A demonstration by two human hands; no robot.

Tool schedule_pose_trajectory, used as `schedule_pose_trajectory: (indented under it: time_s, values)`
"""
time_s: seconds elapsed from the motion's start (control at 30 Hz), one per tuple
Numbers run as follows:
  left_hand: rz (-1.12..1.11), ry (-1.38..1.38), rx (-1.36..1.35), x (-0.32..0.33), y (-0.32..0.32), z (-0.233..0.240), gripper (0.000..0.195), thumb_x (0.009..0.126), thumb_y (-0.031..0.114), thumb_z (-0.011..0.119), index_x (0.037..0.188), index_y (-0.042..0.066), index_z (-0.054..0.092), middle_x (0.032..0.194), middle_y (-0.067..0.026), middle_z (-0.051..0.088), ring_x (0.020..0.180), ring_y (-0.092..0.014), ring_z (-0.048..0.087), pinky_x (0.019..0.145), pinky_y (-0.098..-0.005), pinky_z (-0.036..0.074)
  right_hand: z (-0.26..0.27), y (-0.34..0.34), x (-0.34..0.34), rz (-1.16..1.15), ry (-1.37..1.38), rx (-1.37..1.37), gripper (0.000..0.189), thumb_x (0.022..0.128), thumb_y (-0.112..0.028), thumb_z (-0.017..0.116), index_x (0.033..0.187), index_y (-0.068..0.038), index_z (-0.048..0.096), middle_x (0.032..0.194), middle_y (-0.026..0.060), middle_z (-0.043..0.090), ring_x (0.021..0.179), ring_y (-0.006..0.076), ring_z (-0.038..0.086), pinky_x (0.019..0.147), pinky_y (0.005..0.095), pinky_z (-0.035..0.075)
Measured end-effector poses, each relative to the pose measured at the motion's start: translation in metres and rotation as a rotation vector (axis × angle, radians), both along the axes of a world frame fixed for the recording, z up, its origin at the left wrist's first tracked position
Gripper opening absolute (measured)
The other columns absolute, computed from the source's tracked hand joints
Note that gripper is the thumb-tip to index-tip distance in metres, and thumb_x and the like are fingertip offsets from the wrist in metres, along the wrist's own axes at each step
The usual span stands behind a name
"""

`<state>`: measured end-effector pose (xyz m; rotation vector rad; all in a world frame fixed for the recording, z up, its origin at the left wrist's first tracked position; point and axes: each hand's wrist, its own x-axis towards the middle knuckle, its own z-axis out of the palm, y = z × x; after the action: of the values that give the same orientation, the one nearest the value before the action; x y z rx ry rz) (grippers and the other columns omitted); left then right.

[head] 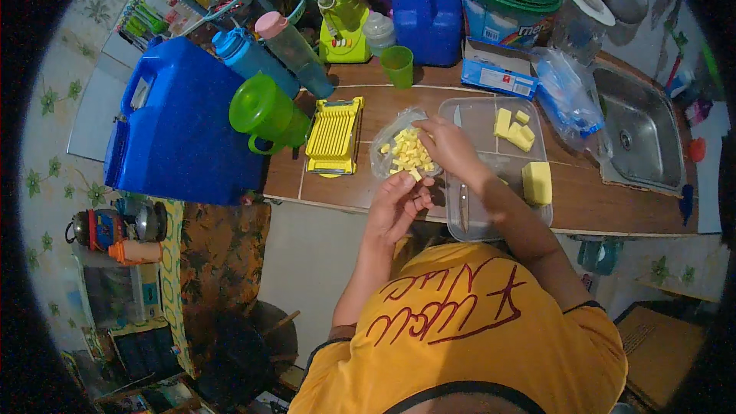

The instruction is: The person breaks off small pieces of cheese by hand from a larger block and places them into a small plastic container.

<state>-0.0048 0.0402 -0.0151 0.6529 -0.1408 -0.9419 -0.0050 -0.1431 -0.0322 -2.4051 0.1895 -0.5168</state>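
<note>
My left hand (pixel 395 207) pinches a small pale-yellow cube (pixel 415 175), probably cheese, between thumb and finger at the near edge of a clear plastic bag (pixel 379 152). Inside that bag lies a heap of similar diced cubes (pixel 409 148). My right hand (pixel 449 142) reaches over the bag's right side, its fingertips at the rim and the heap; whether they grip anything is unclear. Beside it lies a clear plastic tray or lid (pixel 491 227) with a larger yellow block (pixel 536 183), smaller cut chunks (pixel 517 129) and a knife (pixel 464 207) partly hidden under my right forearm.
A yellow wire slicer (pixel 332 137) lies left of the bag, near a green pitcher (pixel 267 109) and a big blue jerrycan (pixel 178 121). Behind stand a green cup (pixel 397 67) and a blue box (pixel 499 72). Crumpled plastic packaging (pixel 566 92) sits beside the sink (pixel 638 132).
</note>
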Motion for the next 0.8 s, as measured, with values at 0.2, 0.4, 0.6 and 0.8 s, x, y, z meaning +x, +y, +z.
schedule_pose_trajectory:
  time_s: [0.2,0.4,0.6,0.8]
  values:
    - [0.019,0.010,0.020,0.004,-0.004,-0.001,0.022,0.088,0.019,0.059,0.099,0.000,0.059,0.093,-0.0137,0.064,0.072,-0.019,0.061,0.067,-0.0361,0.053,0.015,-0.005,-0.014,0.038,-0.071,0.315,0.026,0.087,-0.020,0.059,0.107,-0.003,0.062,0.097,0.0125,0.062,0.090,0.0261,0.061,0.082,0.0336,0.047]
    - [0.027,-0.054,0.052,0.003,-0.011,0.008,0.020,0.088,0.017,0.059,0.099,0.000,0.060,0.090,-0.0103,0.064,0.070,-0.016,0.061,0.069,-0.0318,0.052,0.064,0.009,-0.061,0.211,0.190,1.124,0.024,0.086,-0.017,0.063,0.105,-0.002,0.061,0.094,0.0011,0.058,0.092,0.0097,0.054,0.082,0.0263,0.044]
    - [0.042,-0.192,0.166,-0.002,-0.020,0.019,0.022,0.087,0.017,0.061,0.097,-0.002,0.060,0.082,-0.0109,0.064,0.070,-0.018,0.062,0.068,-0.0306,0.052,0.071,0.008,-0.074,0.284,0.063,1.163,0.024,0.085,-0.013,0.065,0.104,-0.001,0.061,0.084,0.0007,0.058,0.081,0.0074,0.056,0.074,0.0236,0.046]
    - [0.040,-0.341,0.235,-0.004,-0.018,0.028,0.021,0.084,0.011,0.064,0.099,-0.004,0.063,0.082,-0.0102,0.065,0.071,-0.017,0.062,0.069,-0.0289,0.051,0.078,0.006,-0.081,0.210,0.080,1.044,0.025,0.082,-0.016,0.067,0.103,-0.002,0.063,0.089,0.0012,0.060,0.087,0.0091,0.055,0.080,0.0235,0.043]
